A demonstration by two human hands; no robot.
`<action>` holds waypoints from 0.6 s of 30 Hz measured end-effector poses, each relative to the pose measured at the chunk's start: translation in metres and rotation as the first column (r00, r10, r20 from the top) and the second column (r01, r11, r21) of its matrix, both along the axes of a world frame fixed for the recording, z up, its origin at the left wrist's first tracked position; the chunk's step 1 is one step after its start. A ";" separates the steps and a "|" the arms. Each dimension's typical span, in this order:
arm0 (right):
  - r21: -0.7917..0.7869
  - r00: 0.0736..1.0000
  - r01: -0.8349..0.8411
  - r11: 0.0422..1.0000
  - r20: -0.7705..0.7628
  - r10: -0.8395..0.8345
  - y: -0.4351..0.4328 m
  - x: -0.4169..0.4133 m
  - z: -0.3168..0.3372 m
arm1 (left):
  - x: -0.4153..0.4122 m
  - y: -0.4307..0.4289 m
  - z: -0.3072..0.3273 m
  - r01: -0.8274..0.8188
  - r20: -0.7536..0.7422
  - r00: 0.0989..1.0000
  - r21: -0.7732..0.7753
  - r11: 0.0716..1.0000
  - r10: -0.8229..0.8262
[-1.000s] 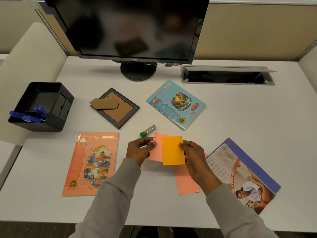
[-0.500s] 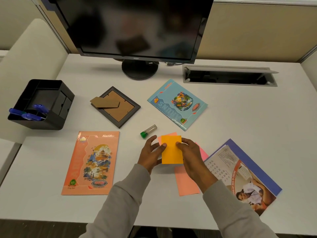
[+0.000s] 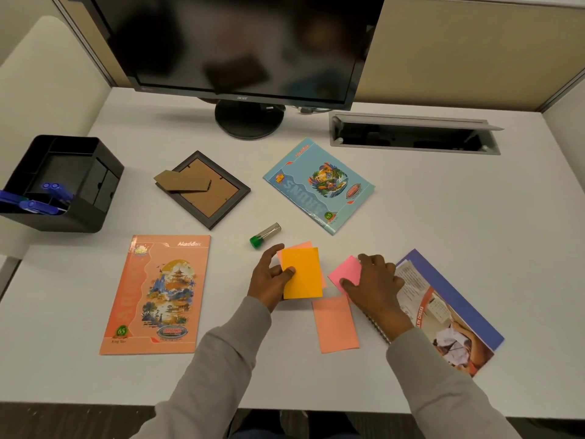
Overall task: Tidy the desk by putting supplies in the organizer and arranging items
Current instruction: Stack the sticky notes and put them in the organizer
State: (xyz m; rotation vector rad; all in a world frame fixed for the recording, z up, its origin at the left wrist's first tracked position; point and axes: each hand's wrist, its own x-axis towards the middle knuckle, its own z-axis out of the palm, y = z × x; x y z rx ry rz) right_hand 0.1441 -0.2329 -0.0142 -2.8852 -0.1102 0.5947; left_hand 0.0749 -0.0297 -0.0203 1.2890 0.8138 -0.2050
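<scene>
Down near the desk's (image 3: pixel 443 236) front edge, the left hand (image 3: pixel 269 280) pinches an orange note (image 3: pixel 304 274) stacked on a salmon note (image 3: pixel 297 246). Just beside it, the right hand (image 3: pixel 375 286) grips a pink note (image 3: pixel 346 270). The black organizer (image 3: pixel 95 198), holding 3 blue pens (image 3: pixel 34 204), sits well apart at far left.

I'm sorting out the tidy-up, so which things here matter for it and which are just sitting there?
In the job: orange note in left hand; pink note under right hand; salmon note; organizer; green-capped tube.

Just there: monitor; cable tray.
</scene>
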 end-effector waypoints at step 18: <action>0.566 0.985 0.128 0.814 0.025 -0.173 -0.010 0.019 0.028 | 0.001 -0.005 0.000 -0.009 0.005 1.000 0.078 0.997 0.008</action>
